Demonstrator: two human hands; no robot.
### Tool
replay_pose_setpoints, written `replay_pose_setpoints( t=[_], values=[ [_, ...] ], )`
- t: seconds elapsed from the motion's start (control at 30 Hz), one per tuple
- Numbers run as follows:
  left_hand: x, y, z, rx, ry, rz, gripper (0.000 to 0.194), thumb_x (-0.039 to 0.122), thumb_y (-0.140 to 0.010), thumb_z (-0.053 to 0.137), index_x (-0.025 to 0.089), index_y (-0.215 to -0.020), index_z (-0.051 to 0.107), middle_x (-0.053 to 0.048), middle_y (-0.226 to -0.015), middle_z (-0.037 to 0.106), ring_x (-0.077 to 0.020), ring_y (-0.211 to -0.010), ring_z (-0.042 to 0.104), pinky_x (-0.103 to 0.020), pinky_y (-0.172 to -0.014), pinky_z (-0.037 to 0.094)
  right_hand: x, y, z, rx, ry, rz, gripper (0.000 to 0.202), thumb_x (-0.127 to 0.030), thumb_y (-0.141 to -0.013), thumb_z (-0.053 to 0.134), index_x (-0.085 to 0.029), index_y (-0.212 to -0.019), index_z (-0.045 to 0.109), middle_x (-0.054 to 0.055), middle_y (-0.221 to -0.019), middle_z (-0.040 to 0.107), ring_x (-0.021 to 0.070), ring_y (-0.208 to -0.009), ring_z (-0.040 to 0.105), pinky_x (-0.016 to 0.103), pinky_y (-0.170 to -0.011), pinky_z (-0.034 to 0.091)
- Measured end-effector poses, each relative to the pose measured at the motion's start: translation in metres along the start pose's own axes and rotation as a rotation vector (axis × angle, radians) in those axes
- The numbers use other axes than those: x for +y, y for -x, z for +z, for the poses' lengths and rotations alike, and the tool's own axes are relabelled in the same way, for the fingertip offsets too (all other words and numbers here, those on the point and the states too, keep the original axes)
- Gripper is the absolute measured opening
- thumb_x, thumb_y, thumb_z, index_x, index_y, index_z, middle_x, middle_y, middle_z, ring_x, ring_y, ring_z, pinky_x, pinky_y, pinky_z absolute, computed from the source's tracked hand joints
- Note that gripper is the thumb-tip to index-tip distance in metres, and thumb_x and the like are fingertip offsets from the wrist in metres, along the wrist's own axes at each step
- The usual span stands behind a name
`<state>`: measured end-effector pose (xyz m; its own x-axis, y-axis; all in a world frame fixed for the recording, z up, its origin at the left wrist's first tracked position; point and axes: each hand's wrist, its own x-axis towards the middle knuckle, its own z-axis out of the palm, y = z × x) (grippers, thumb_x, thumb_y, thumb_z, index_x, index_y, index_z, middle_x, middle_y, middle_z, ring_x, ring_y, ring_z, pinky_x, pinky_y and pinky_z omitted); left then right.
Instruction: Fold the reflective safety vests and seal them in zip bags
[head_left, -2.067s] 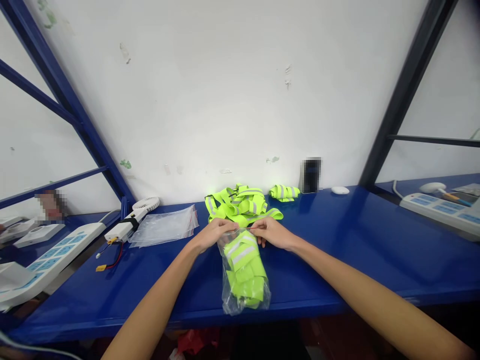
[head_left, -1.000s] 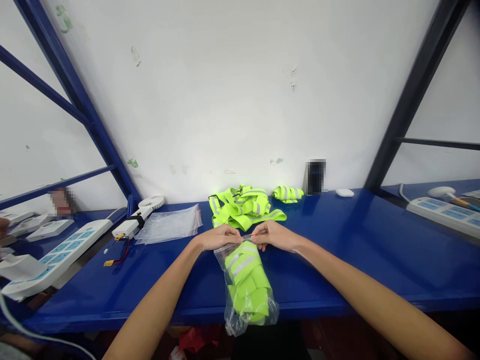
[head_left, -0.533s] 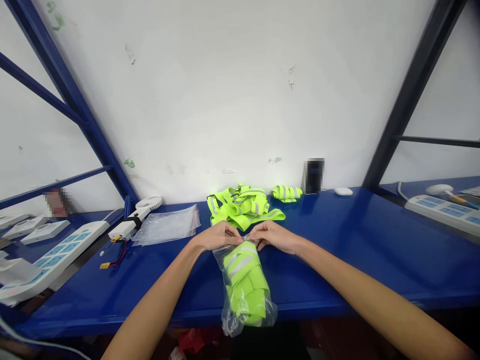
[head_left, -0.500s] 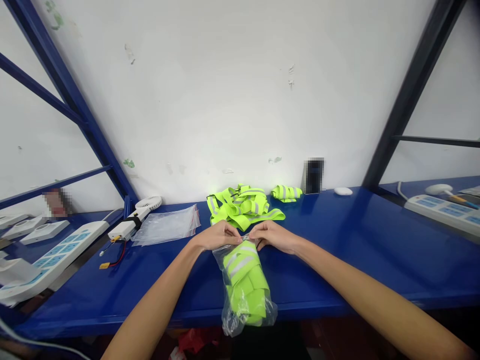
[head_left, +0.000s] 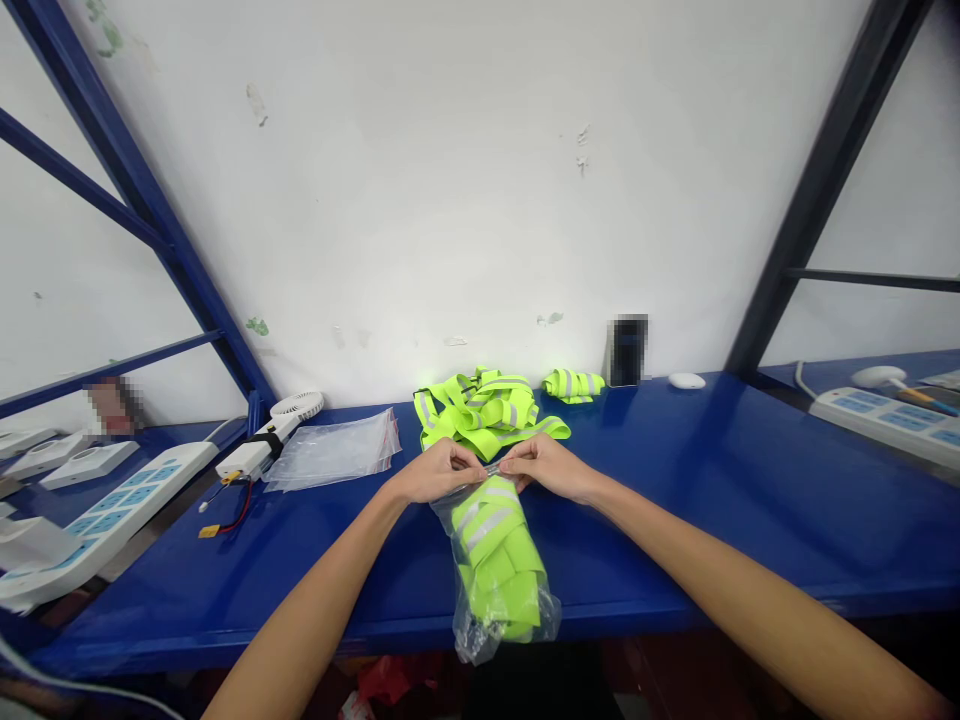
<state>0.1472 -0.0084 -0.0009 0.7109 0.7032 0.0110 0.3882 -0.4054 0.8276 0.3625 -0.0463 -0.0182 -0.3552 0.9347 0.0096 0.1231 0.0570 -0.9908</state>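
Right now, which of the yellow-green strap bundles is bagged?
The front bundle, in the clear bag whose top edge the left hand and right hand pinch. The loose heap and the small roll, both near the wall, lie unbagged.

My left hand (head_left: 437,472) has come a little nearer and to the right, so its fingertips now pinch closer to those of my right hand (head_left: 553,467). Between them I see gathered clear plastic where a red strip showed before. The clear bag (head_left: 472,640), with the yellow-green bundle (head_left: 501,560) inside, has shifted nearer, reaching farther past the table's near edge (head_left: 637,612); its near end has lately swung right and risen slightly.
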Motion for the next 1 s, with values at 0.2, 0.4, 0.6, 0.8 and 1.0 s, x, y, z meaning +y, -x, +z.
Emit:
replay_pose_setpoints(
  t=[0.2,0.4,0.6,0.8,1.0],
  values=[
    [0.0004,0.0000,-0.0004,-0.008,0.028,0.010,0.034,0.045,-0.079,0.064,0.012,-0.077,0.074,-0.003,-0.066,0.064,-0.0110,-0.058,0.049,-0.022,-0.055,0.037,-0.0008,0.0008,-0.0006,0.001,-0.011,-0.033,0.031,-0.042,-0.068,0.074,-0.012,-0.075,0.074,0.003,-0.066,0.068,0.0129,-0.060,0.061,0.028,-0.066,0.052],
    [-0.0031,-0.0017,-0.0001,-0.021,0.081,-0.022,0.036,0.046,-0.077,0.067,0.010,-0.077,0.073,-0.003,-0.063,0.063,-0.0093,-0.056,0.047,-0.021,-0.055,0.037,0.0016,-0.0009,-0.0008,0.006,-0.033,-0.024,0.033,-0.042,-0.066,0.076,-0.011,-0.076,0.074,0.003,-0.067,0.067,0.0127,-0.060,0.060,0.028,-0.065,0.052],
    [-0.0037,-0.0016,0.0006,-0.022,0.113,-0.027,0.033,0.042,-0.075,0.070,0.009,-0.077,0.073,-0.002,-0.063,0.062,-0.0082,-0.056,0.046,-0.020,-0.055,0.036,0.0001,0.0003,-0.0007,-0.013,-0.044,-0.027,0.032,-0.041,-0.065,0.077,-0.011,-0.076,0.074,0.003,-0.067,0.067,0.0128,-0.060,0.060,0.028,-0.065,0.052],
    [-0.0059,-0.0025,0.0010,-0.038,0.135,-0.040,0.032,0.041,-0.074,0.071,0.009,-0.078,0.074,-0.003,-0.064,0.064,-0.0090,-0.057,0.049,-0.020,-0.055,0.037,-0.0040,0.0029,0.0013,-0.001,-0.054,-0.002,0.030,-0.038,-0.064,0.078,-0.010,-0.075,0.074,0.003,-0.065,0.067,0.0120,-0.060,0.059,0.027,-0.064,0.052],
    [-0.0055,-0.0031,0.0011,-0.060,0.145,-0.047,0.033,0.042,-0.073,0.072,0.010,-0.080,0.074,-0.004,-0.068,0.067,-0.0104,-0.060,0.052,-0.021,-0.058,0.040,-0.0037,0.0023,-0.0006,-0.039,-0.147,0.065,0.030,-0.037,-0.059,0.082,-0.010,-0.070,0.072,0.002,-0.065,0.066,0.0113,-0.060,0.060,0.027,-0.065,0.052]
  ],
)
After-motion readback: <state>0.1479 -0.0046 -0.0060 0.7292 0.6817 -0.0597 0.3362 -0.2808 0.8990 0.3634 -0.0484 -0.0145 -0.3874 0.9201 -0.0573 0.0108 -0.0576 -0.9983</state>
